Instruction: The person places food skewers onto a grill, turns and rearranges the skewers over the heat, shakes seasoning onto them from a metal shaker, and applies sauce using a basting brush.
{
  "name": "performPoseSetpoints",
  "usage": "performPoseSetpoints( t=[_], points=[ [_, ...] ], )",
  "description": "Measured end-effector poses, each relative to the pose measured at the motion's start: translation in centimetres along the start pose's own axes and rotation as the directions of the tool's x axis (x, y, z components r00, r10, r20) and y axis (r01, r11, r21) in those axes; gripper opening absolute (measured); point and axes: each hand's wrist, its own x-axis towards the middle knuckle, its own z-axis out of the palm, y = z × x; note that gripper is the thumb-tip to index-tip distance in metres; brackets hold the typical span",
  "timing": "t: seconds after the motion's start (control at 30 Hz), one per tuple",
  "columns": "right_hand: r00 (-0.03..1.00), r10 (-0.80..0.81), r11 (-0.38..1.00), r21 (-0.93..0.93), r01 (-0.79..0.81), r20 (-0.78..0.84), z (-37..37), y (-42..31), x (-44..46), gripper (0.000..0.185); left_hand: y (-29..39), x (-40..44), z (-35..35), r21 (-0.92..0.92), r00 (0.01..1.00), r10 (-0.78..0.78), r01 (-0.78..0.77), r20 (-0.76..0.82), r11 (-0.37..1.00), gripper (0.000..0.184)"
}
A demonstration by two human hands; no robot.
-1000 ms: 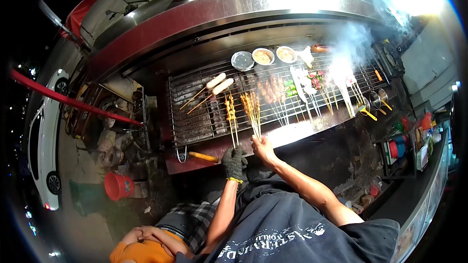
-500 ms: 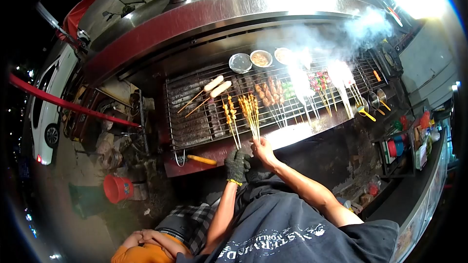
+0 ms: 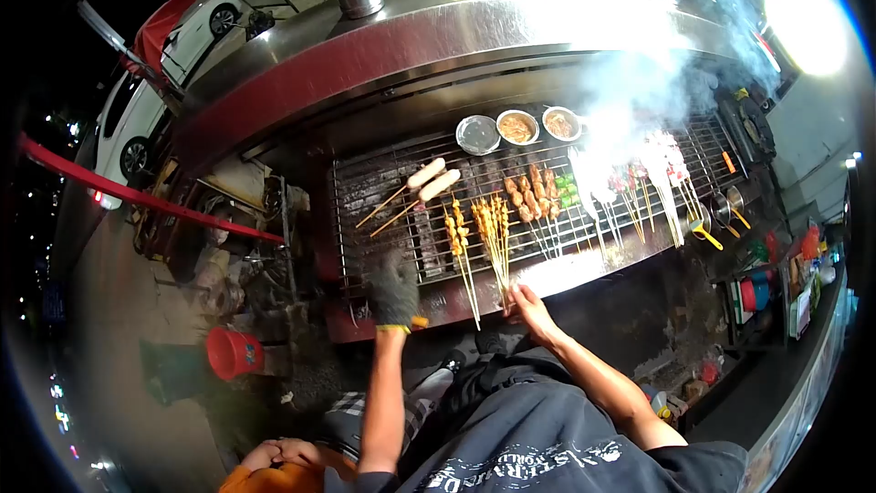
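My left hand (image 3: pixel 391 288), in a dark knit glove with a yellow cuff edge, hovers over the grill's front left, its fingers smeared by motion. At the front edge, my bare right hand (image 3: pixel 532 306) is closed at the stick ends of a bundle of meat skewers (image 3: pixel 493 228). A small pair of skewers (image 3: pixel 457 228) lies left of that bundle, sticks pointing toward me. Two pale sausages on sticks (image 3: pixel 440 184) rest further back on the grill grate (image 3: pixel 370 187). Darker meat skewers (image 3: pixel 532 194) and green skewers (image 3: pixel 567 190) lie to the right.
Three round tins (image 3: pixel 478 135) stand at the back of the grate. Smoke and glare cover the right-hand skewers. Yellow-handled strainers (image 3: pixel 707 236) lie at the right front. A red bucket (image 3: pixel 234 353) is on the ground at left. A person in orange (image 3: pixel 278 470) is close at lower left.
My left hand has left the sticks of the small skewer pair and swung left, now blurred. My right hand stays by the bundle's ends. The whole view has shifted.
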Motion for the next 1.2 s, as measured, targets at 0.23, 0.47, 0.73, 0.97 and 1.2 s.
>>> performPoseSetpoints(
  t=[0.23, 0.47, 0.73, 0.97, 1.2],
  points=[
    [0.991, -0.020, 0.995, 0.090, 0.031, -0.130, -5.4, 0.9, -4.7, 0.030, -10.0, 14.7, 2.2, 0.392, 0.951, 0.301, -0.305, 0.073, 0.868, 0.030],
    [0.947, 0.067, 0.991, 0.132, -0.026, -0.315, -6.9, 0.5, -5.7, 0.027, -14.8, 21.1, 5.0, 0.378, 0.805, 0.447, -0.582, 0.389, 0.720, 0.018],
    [0.948, 0.033, 0.997, 0.083, -0.007, -0.315, -6.8, 0.3, -4.8, 0.025, -13.0, 26.1, 6.3, 0.466, 0.775, 0.376, -0.614, 0.507, 0.637, 0.014],
    [0.946, 0.062, 0.994, 0.102, -0.031, -0.320, -6.4, -0.4, -4.6, 0.024, -12.7, 26.7, 5.7, 0.376, 0.722, 0.434, -0.668, 0.539, 0.643, 0.018],
    [0.953, 0.072, 0.996, 0.073, -0.053, -0.294, -6.2, -0.6, -3.7, 0.024, -7.3, 22.8, 2.3, 0.230, 0.840, 0.506, -0.541, 0.196, 0.809, 0.019]
  ],
)
